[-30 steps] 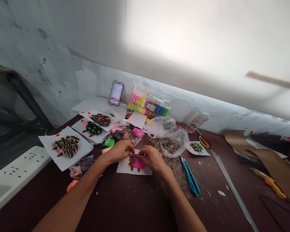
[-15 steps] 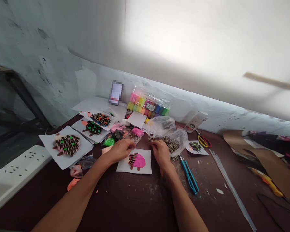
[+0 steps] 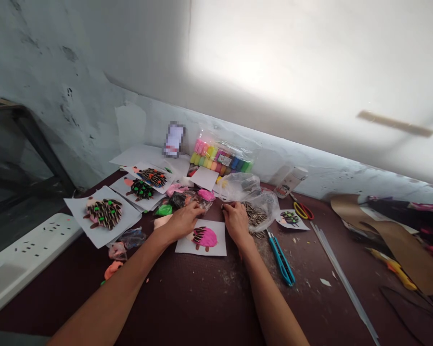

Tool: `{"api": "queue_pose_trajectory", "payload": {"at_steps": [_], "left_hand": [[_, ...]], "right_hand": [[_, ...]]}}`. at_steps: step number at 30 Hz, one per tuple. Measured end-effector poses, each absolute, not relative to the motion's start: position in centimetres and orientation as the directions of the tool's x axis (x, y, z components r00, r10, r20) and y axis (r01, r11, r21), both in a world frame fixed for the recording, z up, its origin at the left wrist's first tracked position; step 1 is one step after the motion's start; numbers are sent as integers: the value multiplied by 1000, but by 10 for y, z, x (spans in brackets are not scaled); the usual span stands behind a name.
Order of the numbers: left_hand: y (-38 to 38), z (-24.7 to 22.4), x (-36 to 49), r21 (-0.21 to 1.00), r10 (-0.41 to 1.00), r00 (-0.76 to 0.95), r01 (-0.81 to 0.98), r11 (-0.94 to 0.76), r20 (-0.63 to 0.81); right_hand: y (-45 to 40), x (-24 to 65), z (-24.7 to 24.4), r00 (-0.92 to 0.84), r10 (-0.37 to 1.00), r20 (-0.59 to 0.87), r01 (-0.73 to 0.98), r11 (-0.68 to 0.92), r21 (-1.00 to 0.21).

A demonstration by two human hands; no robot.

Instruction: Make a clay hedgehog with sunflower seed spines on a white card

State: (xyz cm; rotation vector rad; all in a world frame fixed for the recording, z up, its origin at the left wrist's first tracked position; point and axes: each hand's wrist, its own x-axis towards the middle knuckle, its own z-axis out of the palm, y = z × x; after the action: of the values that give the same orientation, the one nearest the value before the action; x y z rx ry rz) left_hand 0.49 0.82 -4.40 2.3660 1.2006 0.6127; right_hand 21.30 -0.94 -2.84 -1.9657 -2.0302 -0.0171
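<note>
The left hand [image 3: 185, 220] overlaps a rectangular white paper sheet [image 3: 221, 246] bearing a magenta hedgehog figure [image 3: 207, 237]; the right hand [image 3: 237, 221] adjoins striped brown seeds [image 3: 253, 216]. Finger grip: indeterminable, both hands.

Left hand [image 3: 185, 219] curled, right hand [image 3: 237, 222] perhaps pinching

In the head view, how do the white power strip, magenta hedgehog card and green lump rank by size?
1. Long white plastic power strip
2. White paper card with magenta hedgehog
3. Rounded green lump
</note>
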Motion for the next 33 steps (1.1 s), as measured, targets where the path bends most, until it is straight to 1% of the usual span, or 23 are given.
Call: {"api": "queue_pose_trajectory", "payload": {"at_steps": [3, 8, 9, 11, 13, 15, 18, 21, 24, 28, 33], "left_hand": [[10, -46, 4, 551, 825, 532, 637, -539, 193], [13, -46, 1, 551, 810, 545, 617, -562, 216], [13, -46, 1, 550, 808, 548, 616, -565, 216], [13, -47, 1, 547, 808, 549, 618, -565, 214], [13, -47, 1, 542, 809, 549, 623, -565, 212], [13, -49, 1, 535, 808, 549, 626, -567, 214], [14, -50, 1, 528, 801, 557, 622, -578, 220], [15, -51, 0, 526, 797, 563, 621, -582, 218], [16, -50, 0, 532, 797, 561, 615, -582, 222], [16, -49, 1, 542, 795, 568, 608, -581, 215], [15, -47, 0, 541, 795, 573, 612, -577, 200]], "right_hand": [[-9, 213, -29, -21, 972, 232, 978, 68, -196], [-9, 215, -26, -36, 976, 214, 997, 50, -62], [-9, 215, -24, -44, 973, 228, 997, 57, -49], [-10, 217, -21, -57, 956, 287, 995, 77, -60], [-10, 219, -19, -42, 933, 357, 990, 87, -109], [-12, 221, -18, 6, 924, 383, 976, 78, -202], [-17, 221, -16, 70, 943, 326, 917, 68, -392], [-22, 217, -13, 23, 962, 274, 834, 133, -535], [-27, 212, -13, -51, 971, 233, 782, 185, -596], [-33, 209, -16, -96, 973, 211, 759, 209, -616], [-41, 207, -16, -79, 979, 189, 703, 189, -685]]}}
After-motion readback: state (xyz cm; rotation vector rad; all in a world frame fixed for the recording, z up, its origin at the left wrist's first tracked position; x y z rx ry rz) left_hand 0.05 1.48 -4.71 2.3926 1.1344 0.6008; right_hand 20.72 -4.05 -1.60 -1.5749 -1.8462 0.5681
